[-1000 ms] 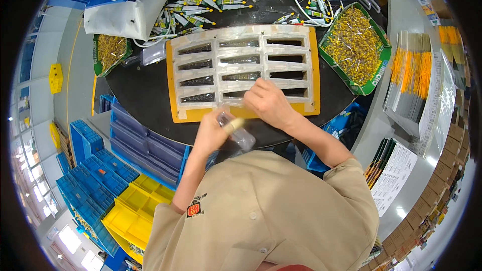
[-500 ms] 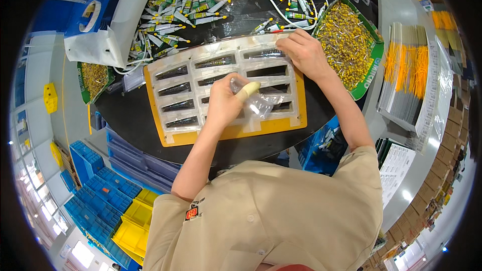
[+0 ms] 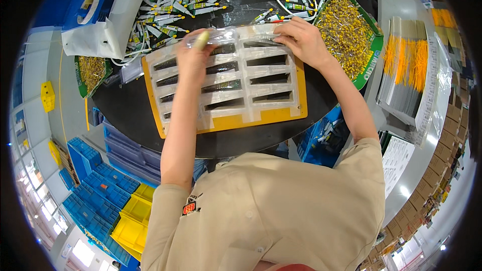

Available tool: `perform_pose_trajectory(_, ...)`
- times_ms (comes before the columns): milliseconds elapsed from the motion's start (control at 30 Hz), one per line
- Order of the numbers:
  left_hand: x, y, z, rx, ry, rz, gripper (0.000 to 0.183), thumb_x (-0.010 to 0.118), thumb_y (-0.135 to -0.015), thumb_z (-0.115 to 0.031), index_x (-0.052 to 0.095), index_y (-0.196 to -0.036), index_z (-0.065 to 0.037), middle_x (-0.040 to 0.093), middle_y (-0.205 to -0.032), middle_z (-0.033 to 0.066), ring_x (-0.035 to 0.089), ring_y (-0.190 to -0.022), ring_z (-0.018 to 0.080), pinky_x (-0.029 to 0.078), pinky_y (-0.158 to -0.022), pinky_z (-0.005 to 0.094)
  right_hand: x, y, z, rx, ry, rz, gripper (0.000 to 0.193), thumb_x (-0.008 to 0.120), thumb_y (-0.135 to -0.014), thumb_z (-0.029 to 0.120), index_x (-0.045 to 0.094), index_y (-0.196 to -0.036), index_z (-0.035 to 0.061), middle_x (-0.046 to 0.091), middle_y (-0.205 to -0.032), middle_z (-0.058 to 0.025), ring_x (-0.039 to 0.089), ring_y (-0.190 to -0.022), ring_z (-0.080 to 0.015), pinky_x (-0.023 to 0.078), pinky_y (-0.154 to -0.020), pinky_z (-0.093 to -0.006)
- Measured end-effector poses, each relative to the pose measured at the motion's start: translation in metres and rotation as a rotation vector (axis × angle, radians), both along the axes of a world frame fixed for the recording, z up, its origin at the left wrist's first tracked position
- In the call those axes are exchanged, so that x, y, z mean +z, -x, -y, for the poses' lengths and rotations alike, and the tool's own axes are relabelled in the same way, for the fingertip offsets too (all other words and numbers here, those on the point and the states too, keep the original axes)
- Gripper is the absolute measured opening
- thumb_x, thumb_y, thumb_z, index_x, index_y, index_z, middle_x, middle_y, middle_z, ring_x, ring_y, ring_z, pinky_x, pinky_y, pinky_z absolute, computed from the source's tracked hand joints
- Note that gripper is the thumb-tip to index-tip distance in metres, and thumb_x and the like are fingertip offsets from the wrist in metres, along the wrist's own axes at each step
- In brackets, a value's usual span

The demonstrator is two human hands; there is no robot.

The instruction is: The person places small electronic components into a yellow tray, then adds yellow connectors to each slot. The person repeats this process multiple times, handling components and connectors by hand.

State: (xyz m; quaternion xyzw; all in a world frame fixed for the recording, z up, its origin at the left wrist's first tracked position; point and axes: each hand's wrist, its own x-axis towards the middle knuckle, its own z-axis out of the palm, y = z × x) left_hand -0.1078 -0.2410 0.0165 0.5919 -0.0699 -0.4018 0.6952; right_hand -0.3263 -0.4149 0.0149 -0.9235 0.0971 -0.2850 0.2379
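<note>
Left hand: Raised over the upper left part of a white slotted tray, the worker's left hand pinches clear plastic packaging, a pale yellow cover on its thumb.
Right hand: Fingers bent, the right hand reaches to the tray's upper right slot; whether its fingertips grip the edge there or only touch it cannot be told.
Slotted tray: It sits on a yellow board atop a black table, its tapered openings in columns, clear plastic glinting in several.
Tubes: Beyond the tray, white-and-green tubes with yellow tips lie heaped.
Green box: Just right of the right hand, a green box holds small yellow-headed pieces.
Floor side: Blue crates stand beside yellow bins at lower left.
</note>
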Motion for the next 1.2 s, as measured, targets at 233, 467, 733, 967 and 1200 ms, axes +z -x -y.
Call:
perform_pose_trajectory(233, -0.001, -0.001, -0.015, -0.006, 0.170, 0.013, 0.020, 0.067, -0.096, -0.009, 0.062, -0.112, 0.002, 0.068, -0.108, 0.0126, 0.066, -0.095, 0.0196, 0.060, -0.080, 0.0317, -0.006, -0.007, 0.002, 0.004, 0.131, -0.034, 0.013, 0.076, -0.082, 0.011, 0.067, -0.088, 0.0053, 0.067, -0.083, -0.0077, 0.063, -0.077, -0.0270, 0.052, -0.069, -0.0359)
perform_pose_trajectory(467, 0.023, 0.031, -0.076, -0.294, -0.071, 0.345, 0.015, 0.070, -0.092, -0.008, 0.068, -0.104, 0.001, 0.073, -0.102, 0.0108, 0.068, -0.093, 0.0144, 0.055, -0.079, 0.0296, 0.061, 0.082, -0.077, 0.019, -0.275, -0.362, 0.009, 0.069, -0.086, 0.012, 0.066, -0.090, 0.0047, 0.064, -0.087, -0.0115, 0.060, -0.090, -0.0333, 0.049, -0.087, -0.0419)
perform_pose_trajectory(733, 0.020, 0.078, -0.069, -0.475, -0.089, 0.377, 0.011, 0.074, -0.090, -0.011, 0.070, -0.094, -0.001, 0.073, -0.081, 0.0061, 0.068, -0.074, 0.0105, 0.054, -0.067, 0.0277, 0.070, 0.142, -0.113, -0.285, -0.416, -0.498, 0.020, 0.070, -0.088, 0.009, 0.071, -0.106, 0.0012, 0.070, -0.101, -0.0123, 0.062, -0.099, -0.0294, 0.049, -0.089, -0.0374)
perform_pose_trajectory(967, 0.021, 0.080, -0.041, -0.426, -0.146, 0.250, 0.021, 0.077, -0.089, -0.020, 0.070, -0.091, -0.001, 0.071, -0.078, 0.0051, 0.066, -0.068, 0.0089, 0.051, -0.057, 0.0251, 0.020, 0.005, -0.054, 0.090, -0.332, -0.139, 0.016, 0.074, -0.084, 0.015, 0.072, -0.094, 0.0028, 0.067, -0.087, -0.0104, 0.060, -0.089, -0.0292, 0.049, -0.081, -0.0389)
perform_pose_trajectory(1200, 0.005, 0.075, -0.049, -0.408, -0.157, 0.182, 0.017, 0.074, -0.090, -0.014, 0.069, -0.093, 0.001, 0.071, -0.085, 0.0080, 0.067, -0.073, 0.0121, 0.055, -0.063, 0.0259, 0.040, -0.010, -0.044, -0.017, -0.065, -0.151, 0.020, 0.071, -0.088, 0.015, 0.068, -0.105, 0.0045, 0.065, -0.099, -0.0115, 0.059, -0.100, -0.0328, 0.049, -0.088, -0.0417)
